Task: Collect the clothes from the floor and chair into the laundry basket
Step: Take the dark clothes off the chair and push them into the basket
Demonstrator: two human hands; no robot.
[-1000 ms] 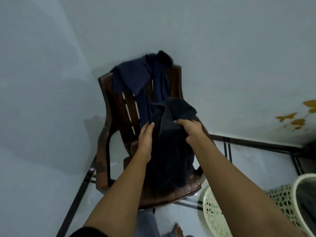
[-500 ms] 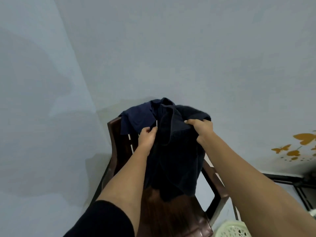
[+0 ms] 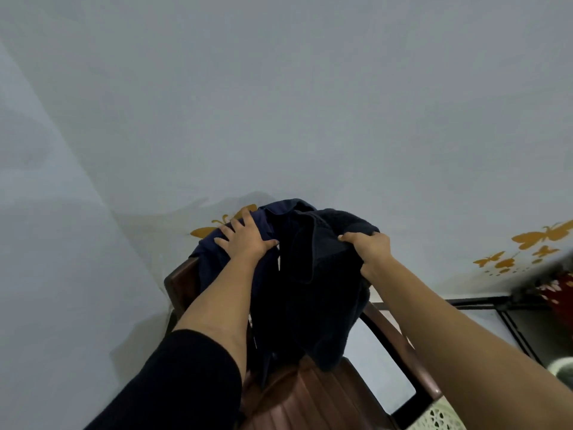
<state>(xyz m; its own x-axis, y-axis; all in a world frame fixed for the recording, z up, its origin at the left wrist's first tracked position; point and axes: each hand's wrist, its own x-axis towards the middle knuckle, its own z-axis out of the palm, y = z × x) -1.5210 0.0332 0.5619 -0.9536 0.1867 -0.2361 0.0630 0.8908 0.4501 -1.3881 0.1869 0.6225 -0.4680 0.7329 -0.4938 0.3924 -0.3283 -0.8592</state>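
A brown plastic chair (image 3: 313, 395) stands against the wall. A navy garment (image 3: 214, 262) is draped over its backrest. My left hand (image 3: 246, 235) lies flat on that garment with fingers spread, not gripping. My right hand (image 3: 370, 251) is closed on the top edge of a black towel-like cloth (image 3: 313, 299), which hangs down in front of the backrest above the seat. The cream lattice laundry basket (image 3: 440, 417) shows only as a sliver at the bottom right.
Pale walls meet in a corner at the left. Orange butterfly stickers (image 3: 524, 243) decorate the wall. A red patterned object (image 3: 558, 293) sits at the far right edge, by a dark-lined tiled floor (image 3: 483, 324).
My left hand let go of the black cloth and moved up onto the navy garment on the backrest. My right hand lifted the black cloth higher. The camera tilted upward.
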